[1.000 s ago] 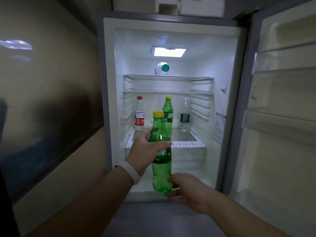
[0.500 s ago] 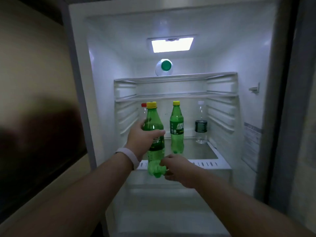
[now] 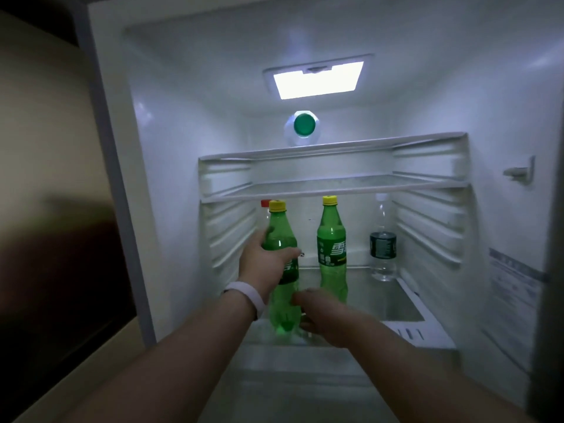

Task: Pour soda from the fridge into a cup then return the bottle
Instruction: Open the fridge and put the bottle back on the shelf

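Observation:
My left hand (image 3: pixel 265 264) grips a green soda bottle (image 3: pixel 282 239) with a yellow cap around its middle, holding it upright just inside the open fridge, above the front of the lower glass shelf (image 3: pixel 406 309). My right hand (image 3: pixel 323 315) cups the bottle's base from the right and below, fingers curled against it. A second green soda bottle (image 3: pixel 331 239) with a yellow cap stands on the same shelf just to the right. No cup is in view.
A clear water bottle (image 3: pixel 383 242) with a dark label stands at the shelf's back right. A red-capped bottle (image 3: pixel 265 206) is mostly hidden behind the held one. A bottle with a green cap (image 3: pixel 303 125) lies on the top shelf. Fridge walls close both sides.
Both hands have carried the soda bottle forward and up into the fridge, from outside the door opening to over the lower shelf. The camera has moved closer to the fridge.

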Demonstrator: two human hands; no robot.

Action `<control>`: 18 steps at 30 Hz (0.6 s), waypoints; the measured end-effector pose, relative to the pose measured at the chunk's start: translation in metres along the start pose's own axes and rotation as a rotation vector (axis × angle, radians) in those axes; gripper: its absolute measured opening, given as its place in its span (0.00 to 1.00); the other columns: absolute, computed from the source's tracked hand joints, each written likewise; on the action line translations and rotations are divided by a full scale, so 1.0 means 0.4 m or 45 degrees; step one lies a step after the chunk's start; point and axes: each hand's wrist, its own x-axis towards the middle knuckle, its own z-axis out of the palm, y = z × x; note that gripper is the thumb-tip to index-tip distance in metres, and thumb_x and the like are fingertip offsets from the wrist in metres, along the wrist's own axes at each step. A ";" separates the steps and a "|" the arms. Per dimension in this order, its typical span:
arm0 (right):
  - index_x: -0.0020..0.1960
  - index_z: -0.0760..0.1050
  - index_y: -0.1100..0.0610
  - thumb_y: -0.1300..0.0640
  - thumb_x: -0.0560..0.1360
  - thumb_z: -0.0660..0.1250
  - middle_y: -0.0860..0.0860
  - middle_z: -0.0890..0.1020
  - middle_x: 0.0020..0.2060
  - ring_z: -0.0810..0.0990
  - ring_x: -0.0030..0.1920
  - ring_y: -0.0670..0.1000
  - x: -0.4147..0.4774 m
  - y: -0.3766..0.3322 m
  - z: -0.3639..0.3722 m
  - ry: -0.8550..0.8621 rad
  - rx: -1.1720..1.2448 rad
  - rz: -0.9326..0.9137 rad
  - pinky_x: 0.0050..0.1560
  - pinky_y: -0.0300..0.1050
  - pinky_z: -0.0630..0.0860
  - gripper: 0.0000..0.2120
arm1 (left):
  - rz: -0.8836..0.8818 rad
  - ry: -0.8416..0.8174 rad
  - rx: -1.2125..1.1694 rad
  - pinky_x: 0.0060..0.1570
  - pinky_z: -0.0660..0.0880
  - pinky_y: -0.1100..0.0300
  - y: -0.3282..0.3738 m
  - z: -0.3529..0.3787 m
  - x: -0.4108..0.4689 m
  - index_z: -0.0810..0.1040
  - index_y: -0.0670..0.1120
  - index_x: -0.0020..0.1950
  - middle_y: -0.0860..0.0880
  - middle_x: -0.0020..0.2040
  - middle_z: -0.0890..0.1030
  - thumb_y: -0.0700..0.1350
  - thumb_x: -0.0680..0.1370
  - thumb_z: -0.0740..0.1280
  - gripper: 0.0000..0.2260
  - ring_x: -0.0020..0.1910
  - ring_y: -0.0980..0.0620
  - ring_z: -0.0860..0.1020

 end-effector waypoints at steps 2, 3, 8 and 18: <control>0.41 0.72 0.55 0.60 0.78 0.63 0.55 0.78 0.44 0.77 0.45 0.52 0.021 -0.003 -0.005 -0.007 -0.021 -0.049 0.58 0.52 0.77 0.08 | -0.007 0.003 0.025 0.36 0.79 0.59 -0.008 0.010 0.023 0.75 0.57 0.61 0.52 0.49 0.82 0.39 0.67 0.78 0.27 0.46 0.51 0.81; 0.40 0.71 0.53 0.60 0.78 0.62 0.52 0.75 0.41 0.75 0.42 0.49 0.034 -0.003 -0.006 -0.022 -0.023 -0.070 0.59 0.52 0.76 0.09 | -0.011 0.018 0.046 0.35 0.78 0.59 -0.016 0.012 0.037 0.75 0.57 0.60 0.52 0.48 0.82 0.40 0.67 0.78 0.26 0.45 0.51 0.81; 0.54 0.75 0.57 0.57 0.77 0.63 0.56 0.78 0.48 0.76 0.47 0.53 0.113 -0.005 0.005 0.007 0.066 0.010 0.46 0.45 0.74 0.07 | 0.002 0.055 0.121 0.32 0.78 0.61 -0.051 0.014 0.102 0.77 0.48 0.61 0.48 0.48 0.82 0.41 0.68 0.77 0.23 0.46 0.48 0.82; 0.57 0.75 0.54 0.54 0.73 0.66 0.56 0.80 0.55 0.78 0.53 0.54 0.226 0.004 0.005 -0.006 0.099 0.040 0.48 0.46 0.78 0.13 | 0.054 0.094 0.192 0.51 0.81 0.49 -0.113 0.023 0.192 0.75 0.47 0.65 0.49 0.49 0.83 0.43 0.67 0.79 0.28 0.48 0.48 0.82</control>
